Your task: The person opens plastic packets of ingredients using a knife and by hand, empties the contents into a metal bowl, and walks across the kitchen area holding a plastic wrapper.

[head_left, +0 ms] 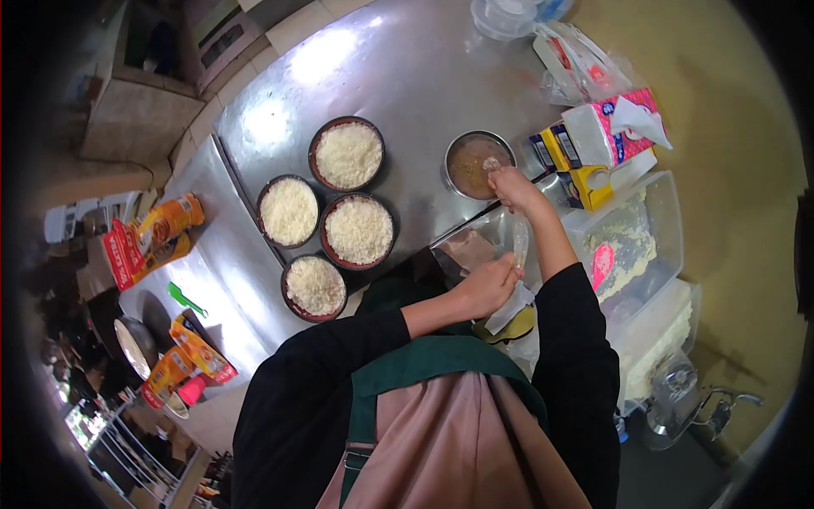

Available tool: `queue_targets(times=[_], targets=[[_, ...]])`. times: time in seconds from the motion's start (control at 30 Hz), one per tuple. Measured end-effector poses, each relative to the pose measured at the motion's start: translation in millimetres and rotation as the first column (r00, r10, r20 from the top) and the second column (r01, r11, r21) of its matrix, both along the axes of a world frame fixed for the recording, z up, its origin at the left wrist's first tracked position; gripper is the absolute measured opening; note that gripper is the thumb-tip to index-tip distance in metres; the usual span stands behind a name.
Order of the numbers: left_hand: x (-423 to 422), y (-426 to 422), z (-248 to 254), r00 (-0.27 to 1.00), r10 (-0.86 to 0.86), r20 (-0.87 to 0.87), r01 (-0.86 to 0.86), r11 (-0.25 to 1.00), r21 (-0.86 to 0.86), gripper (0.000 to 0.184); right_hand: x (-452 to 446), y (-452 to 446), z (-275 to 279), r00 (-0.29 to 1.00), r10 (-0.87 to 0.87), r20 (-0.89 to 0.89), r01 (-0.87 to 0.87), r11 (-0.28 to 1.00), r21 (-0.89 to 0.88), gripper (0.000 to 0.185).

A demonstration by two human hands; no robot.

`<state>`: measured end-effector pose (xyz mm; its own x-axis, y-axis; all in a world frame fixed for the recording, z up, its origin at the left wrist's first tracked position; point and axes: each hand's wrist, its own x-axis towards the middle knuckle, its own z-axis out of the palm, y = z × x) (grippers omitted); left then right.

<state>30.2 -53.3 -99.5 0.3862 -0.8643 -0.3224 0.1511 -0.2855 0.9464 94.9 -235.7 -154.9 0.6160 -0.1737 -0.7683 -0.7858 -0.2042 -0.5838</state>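
My left hand point(487, 287) is closed, its fingertips pinching a strip of clear thin plastic point(521, 237) that runs up beside my right wrist. My right hand point(513, 188) reaches over the near right rim of a round metal bowl point(458, 191), its fingers drawn together. At those fingertips is a crumpled clear bit, seemingly plastic too; whether it is the same piece I cannot tell. Brownish stuff point(469, 165) covers the bowl's bottom. Left of the bowl stand several round dark pans, among them a top one point(348, 153), filled with white grated topping.
On the right are a tissue box point(593, 136), yellow boxes point(589, 187) and a clear tub point(670, 225) with pale crumbs and a pink spatula point(603, 265). Orange-and-red pouches point(165, 229) and a green utensil point(186, 299) lie on the left metal table point(225, 293).
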Motion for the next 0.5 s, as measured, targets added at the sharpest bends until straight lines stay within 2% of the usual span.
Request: queue_targets(times=[0.03, 0.07, 0.1, 0.13, 0.17, 0.2, 0.27, 0.3, 0.37, 0.43, 0.5], targets=[[2.0, -1.8, 1.4, 0.998, -0.034, -0.055, 0.034, 0.999, -0.001, 0.020, -0.1, -1.5, -0.8, 1.000, 0.017, -0.010, -0.018, 1.000, -0.007, 0.024], [3.9, -3.1, 2.9, 0.991, -0.070, -0.111, 0.070, 0.998, -0.005, 0.021, -1.5, -3.4, -1.3, 0.991, 0.134, 0.023, -0.128, 0.978, -0.162, 0.025], [6.2, -3.0, 4.1, 0.991, -0.058, -0.118, 0.056, 0.998, -0.013, 0.021, -2.2, -5.4, -2.1, 0.979, 0.200, 0.032, -0.186, 0.953, -0.239, 0.025], [10.8, -0.8, 7.5, 0.983, -0.111, -0.149, 0.115, 0.993, 0.015, 0.026, -1.8, -5.8, 0.5, 0.964, 0.263, 0.034, -0.239, 0.917, -0.318, 0.027], [13.8, 2.6, 8.9, 0.969, -0.167, -0.182, 0.177, 0.983, 0.041, 0.032, -2.2, -6.2, 3.1, 0.949, 0.315, 0.000, -0.288, 0.869, -0.402, 0.029], [13.2, 7.1, 6.3, 0.969, -0.161, -0.187, 0.170, 0.985, 0.036, 0.032, -2.9, -6.8, 5.5, 0.932, 0.361, -0.039, -0.334, 0.811, -0.481, 0.033], [8.0, 19.1, -5.8, 0.978, -0.178, -0.105, 0.185, 0.981, 0.061, 0.044, -1.5, -2.6, 14.3, 0.944, 0.327, -0.044, -0.304, 0.812, -0.498, 0.038], [4.7, 25.1, -14.2, 0.979, -0.174, -0.109, 0.181, 0.982, 0.060, 0.044, -1.7, -0.1, 17.9, 0.957, 0.286, -0.042, -0.266, 0.816, -0.513, 0.045], [5.5, 36.2, -23.0, 0.983, -0.181, 0.030, 0.179, 0.982, 0.061, 0.052, -3.7, -3.3, 20.1, 0.946, 0.320, -0.046, -0.296, 0.801, -0.520, 0.042], [13.4, 49.7, -23.4, 0.978, -0.207, -0.029, 0.209, 0.973, 0.102, 0.049, -6.4, -1.6, 26.2, 0.934, 0.353, -0.050, -0.325, 0.786, -0.526, 0.040], [19.3, 60.0, -20.3, 0.968, -0.234, -0.087, 0.245, 0.959, 0.143, 0.047, -8.2, 9.5, 40.7, 0.902, 0.426, -0.073, -0.377, 0.694, -0.613, 0.032]])
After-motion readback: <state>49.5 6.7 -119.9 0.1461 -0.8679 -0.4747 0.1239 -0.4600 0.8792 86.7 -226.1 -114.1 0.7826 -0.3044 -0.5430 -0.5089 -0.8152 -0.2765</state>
